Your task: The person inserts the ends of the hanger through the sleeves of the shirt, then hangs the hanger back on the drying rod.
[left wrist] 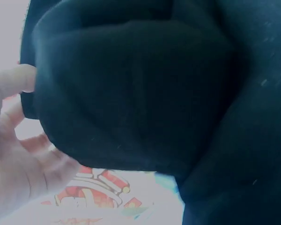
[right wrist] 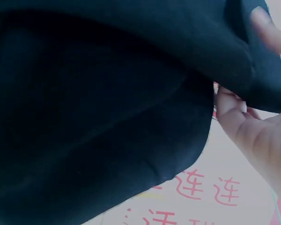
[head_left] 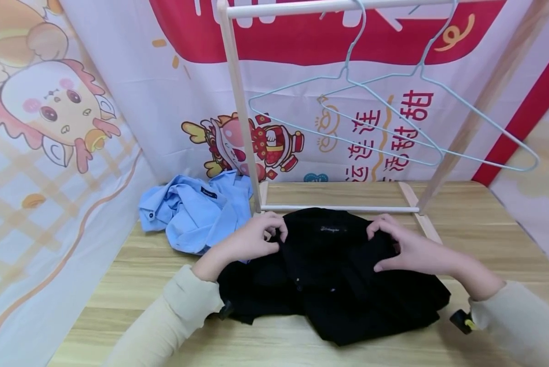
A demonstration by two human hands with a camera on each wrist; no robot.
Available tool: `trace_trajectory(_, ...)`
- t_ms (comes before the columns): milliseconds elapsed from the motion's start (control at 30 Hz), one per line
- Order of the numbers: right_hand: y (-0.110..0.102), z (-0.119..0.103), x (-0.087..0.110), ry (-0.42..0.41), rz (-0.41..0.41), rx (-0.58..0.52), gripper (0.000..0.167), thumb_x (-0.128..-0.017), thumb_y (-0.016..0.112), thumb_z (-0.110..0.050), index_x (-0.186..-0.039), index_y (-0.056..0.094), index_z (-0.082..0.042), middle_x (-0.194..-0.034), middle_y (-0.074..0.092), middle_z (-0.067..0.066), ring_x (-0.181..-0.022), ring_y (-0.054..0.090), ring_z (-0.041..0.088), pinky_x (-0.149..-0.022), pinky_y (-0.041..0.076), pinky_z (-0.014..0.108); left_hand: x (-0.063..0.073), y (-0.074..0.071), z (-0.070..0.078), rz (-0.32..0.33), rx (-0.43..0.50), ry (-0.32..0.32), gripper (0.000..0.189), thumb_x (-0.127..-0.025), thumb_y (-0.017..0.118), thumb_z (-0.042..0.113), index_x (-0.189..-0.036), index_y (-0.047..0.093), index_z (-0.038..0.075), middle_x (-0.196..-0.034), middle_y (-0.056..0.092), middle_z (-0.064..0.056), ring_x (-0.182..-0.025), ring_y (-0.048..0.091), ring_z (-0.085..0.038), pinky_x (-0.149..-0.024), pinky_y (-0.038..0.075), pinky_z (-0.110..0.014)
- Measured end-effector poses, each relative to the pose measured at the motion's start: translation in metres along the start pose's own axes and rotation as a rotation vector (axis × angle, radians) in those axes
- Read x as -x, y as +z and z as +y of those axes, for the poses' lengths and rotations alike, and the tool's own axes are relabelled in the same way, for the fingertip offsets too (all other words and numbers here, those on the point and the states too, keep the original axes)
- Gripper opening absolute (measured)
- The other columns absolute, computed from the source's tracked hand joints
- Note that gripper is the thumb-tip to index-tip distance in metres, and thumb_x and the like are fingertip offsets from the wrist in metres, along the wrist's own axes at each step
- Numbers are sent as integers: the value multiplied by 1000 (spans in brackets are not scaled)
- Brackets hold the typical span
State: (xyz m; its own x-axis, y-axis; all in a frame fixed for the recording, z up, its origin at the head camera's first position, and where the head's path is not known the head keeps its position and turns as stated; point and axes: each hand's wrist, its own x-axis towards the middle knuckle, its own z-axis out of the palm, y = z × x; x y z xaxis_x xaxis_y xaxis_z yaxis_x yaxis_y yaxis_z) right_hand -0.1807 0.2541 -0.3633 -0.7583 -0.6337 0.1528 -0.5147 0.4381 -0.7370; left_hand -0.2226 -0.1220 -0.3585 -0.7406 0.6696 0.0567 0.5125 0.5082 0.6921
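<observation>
The head view shows us both forearms reaching in from the lower corners and angling inward, so that the left hand and the right hand face each other across a crumpled black cloth garment. We see thick cream sleeves ending just short of the bare wrists.

The black garment lies in soft, dull folds on a pale wood-grain table, in front of the lower bar of a light wooden rack. Small pale script shows inside its neck, and we make out tiny buttons down its front. To its left a light-blue, wrinkled shirt lies heaped, with a dark label at its collar. Two thin pale-blue hangers hang from the rack's top bar, before a white cloth backdrop printed with red characters and cartoon figures.

The left hand curls its fingers over the garment's upper left edge, pinching the fabric with the thumb. The right hand pinches the opposite side, thumb and fingers set well apart around a thicker fold. Both wrist views are hazy and filled with dark cloth, so we cannot fairly say how tightly either hand grips.
</observation>
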Motion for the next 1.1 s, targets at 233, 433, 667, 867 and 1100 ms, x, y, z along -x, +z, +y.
trace_trajectory(233,-9,3,1,-149,-47,49,36,-92,73,2,-119,65,-21,-124,59,7,-86,54,10,-65,49,26,5,-16,11,-6,3,98,26,-93,58,-5,-97,75,15,-112,62,-2,-98,56,-20,-74,49,-33)
trace_trajectory(433,-23,0,1,-177,-70,5,48,-85,55,23,-96,64,-22,-143,51,13,-114,50,10,-64,51,27,10,-20,16,-18,-70,130,34,-98,53,-8,-89,76,16,-124,59,-6,-130,50,-25,-103,48,-44)
trace_trajectory(667,-35,-3,1,-195,-85,-90,46,-79,49,28,-94,54,-15,-142,52,11,-91,52,6,-58,44,30,12,-17,9,-14,-120,167,33,-98,42,-6,-85,62,17,-140,56,-7,-135,49,-24,-99,46,-43)
trace_trajectory(867,-34,-11,-5,-120,-71,-100,43,-82,76,11,-93,42,-12,-142,49,18,-98,49,9,-58,47,30,16,-23,8,25,-87,147,29,-96,41,-1,-76,53,16,-82,57,2,-80,54,-15,-72,43,-34)
trace_trajectory(1100,-21,-18,-8,-24,19,36,55,-75,91,-9,-95,40,-14,-98,52,0,-92,48,12,-74,47,27,22,-21,4,26,-55,141,21,-100,54,11,-80,52,17,-75,45,4,-74,49,-13,-68,41,-32)
